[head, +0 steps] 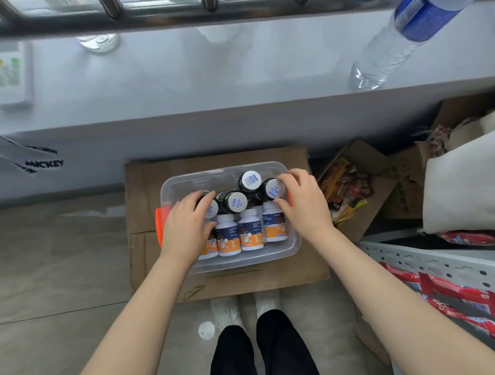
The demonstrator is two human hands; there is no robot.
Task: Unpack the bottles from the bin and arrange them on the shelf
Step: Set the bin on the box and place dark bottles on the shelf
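A clear plastic bin [276, 256] with orange latches sits on a flat cardboard box [141, 182] on the floor. Inside stand several dark bottles with white-labelled caps, such as the middle one [235, 202], and several white bottles with orange and navy labels [250, 230] lying in the near row. My left hand [186, 223] curls round the leftmost dark bottle [212, 207]. My right hand [300, 198] grips the rightmost dark bottle [272, 188] by its cap. The grey ledge [204, 74] runs across the top.
A water bottle [399, 36] and a small white box [9, 74] stand on the ledge under a metal railing. To the right are an open carton of snack packets [348, 192], a white cushion [469, 185] and a perforated metal shelf [448, 265] with red packets.
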